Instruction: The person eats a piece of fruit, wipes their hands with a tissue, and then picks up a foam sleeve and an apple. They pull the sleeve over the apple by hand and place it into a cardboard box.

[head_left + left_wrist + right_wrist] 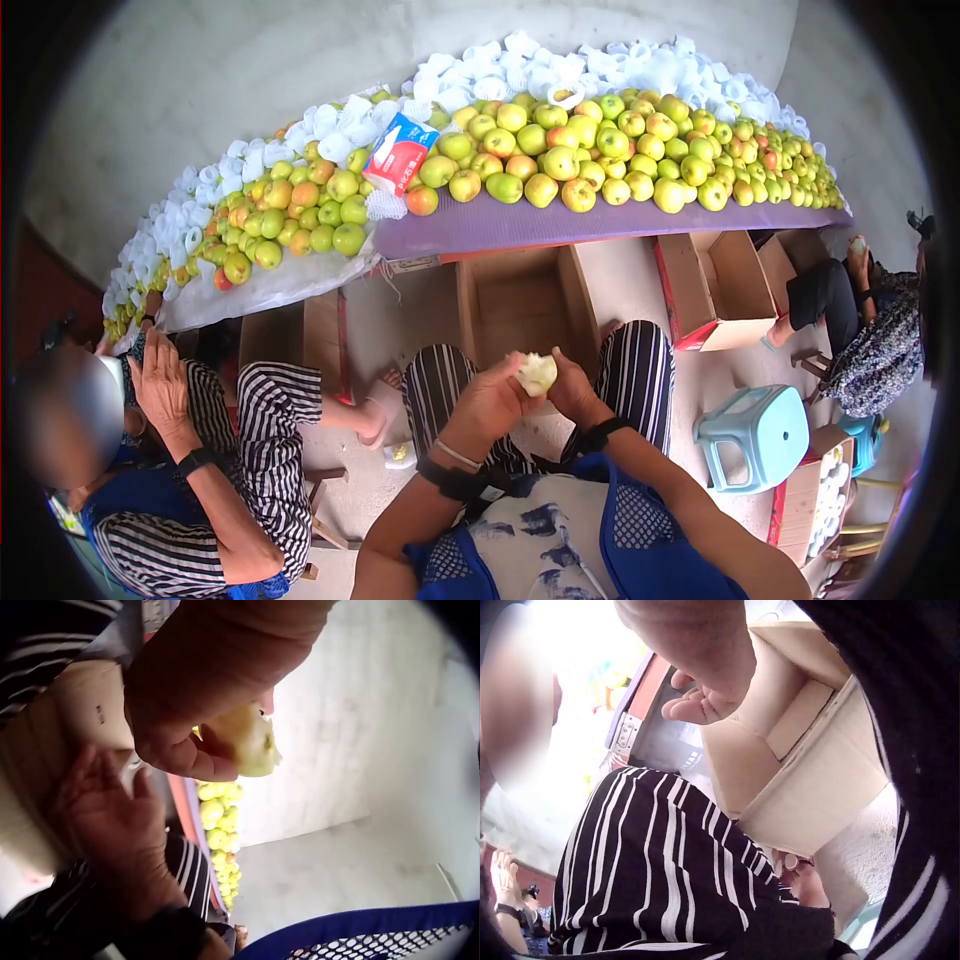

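Observation:
A pale, bitten or cut piece of fruit is gripped by the left hand above the lap. In the left wrist view, that hand has its fingers and thumb around the fruit, whose outer side is ragged. The right hand is close beside the fruit in the head view. Apart from the fruit in the left wrist view, the right hand has its palm turned up and fingers loose. The right wrist view shows the same hand loosely curled, with no object visible in it.
Apples and white foam nets cover a purple-edged table, with a tissue pack on top. Cardboard boxes stand below. A blue stool is at right; one person sits on each side.

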